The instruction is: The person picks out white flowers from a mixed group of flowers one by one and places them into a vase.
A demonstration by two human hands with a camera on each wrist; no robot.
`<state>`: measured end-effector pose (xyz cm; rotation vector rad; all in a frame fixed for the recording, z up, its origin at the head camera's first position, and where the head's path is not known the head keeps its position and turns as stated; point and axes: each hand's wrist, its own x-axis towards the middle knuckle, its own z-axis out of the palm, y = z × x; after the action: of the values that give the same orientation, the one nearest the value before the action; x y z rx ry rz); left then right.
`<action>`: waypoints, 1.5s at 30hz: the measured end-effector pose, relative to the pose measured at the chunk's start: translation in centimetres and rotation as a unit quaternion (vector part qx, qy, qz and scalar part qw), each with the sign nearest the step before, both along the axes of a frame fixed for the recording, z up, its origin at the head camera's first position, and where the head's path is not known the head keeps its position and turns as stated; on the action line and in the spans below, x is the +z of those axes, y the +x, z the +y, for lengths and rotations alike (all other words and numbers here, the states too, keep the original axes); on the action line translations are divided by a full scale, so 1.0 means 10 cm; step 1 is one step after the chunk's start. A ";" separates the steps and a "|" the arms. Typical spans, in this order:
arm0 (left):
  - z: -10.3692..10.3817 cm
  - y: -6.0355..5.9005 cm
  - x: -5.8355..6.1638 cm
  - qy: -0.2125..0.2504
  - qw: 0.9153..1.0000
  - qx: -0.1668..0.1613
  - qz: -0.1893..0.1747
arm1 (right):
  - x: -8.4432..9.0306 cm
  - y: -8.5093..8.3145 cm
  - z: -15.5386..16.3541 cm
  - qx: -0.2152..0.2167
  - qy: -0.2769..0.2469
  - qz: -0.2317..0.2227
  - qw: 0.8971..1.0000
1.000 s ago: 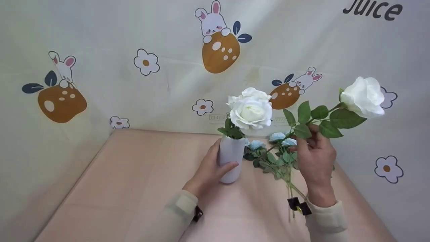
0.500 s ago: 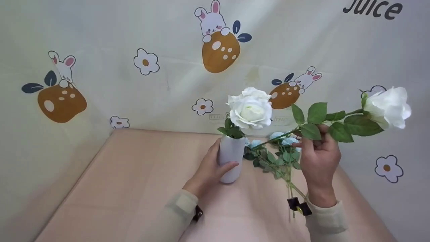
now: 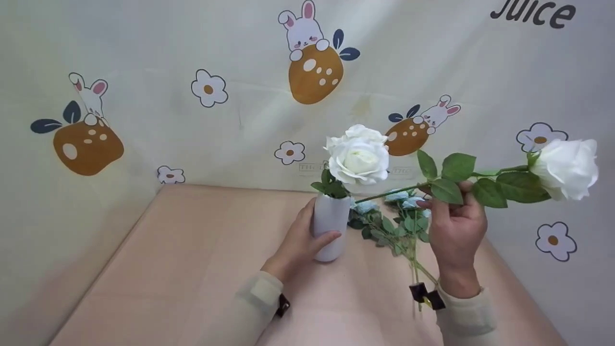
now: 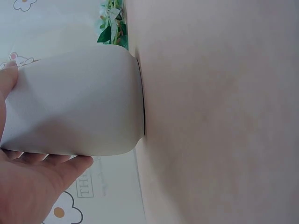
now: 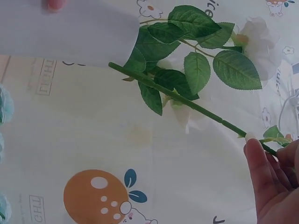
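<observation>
A white vase (image 3: 331, 226) stands upright on the table, with white roses (image 3: 359, 159) and green leaves at its mouth. My left hand (image 3: 303, 240) holds the vase round its side, thumb across the front; the left wrist view shows the vase's base (image 4: 133, 98) down on the tabletop. Between the thumb and fingers of my right hand (image 3: 456, 226) is the stem of another white rose (image 3: 566, 170), bloom pointing right. Seen from the right wrist, the stem (image 5: 196, 108) slants toward the vase, its cut end beside the rim. Whether they touch I cannot tell.
Several light-blue flowers (image 3: 367, 207) with green leaves lie on the pink tabletop (image 3: 192, 254) behind and right of the vase. Their stems run toward me, with black tags (image 3: 419, 292) near the ends. A printed cloth (image 3: 240, 120) hangs behind the table.
The held rose has tipped from slanting to nearly level: its bloom moved right and down, its stem end rose toward the vase rim. My right hand shifted slightly right; left hand and vase stayed.
</observation>
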<state>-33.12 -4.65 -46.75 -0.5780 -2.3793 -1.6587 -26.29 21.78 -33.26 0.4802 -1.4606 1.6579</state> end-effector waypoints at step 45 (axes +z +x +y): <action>0.00 0.01 0.00 0.006 1.000 -0.001 0.000 | -0.05 0.07 -0.33 -0.076 0.134 0.006 0.988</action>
<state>-33.03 -4.68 -46.73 -0.5771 -2.3682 -1.6724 -25.57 18.43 -33.72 0.5120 -1.6779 1.3441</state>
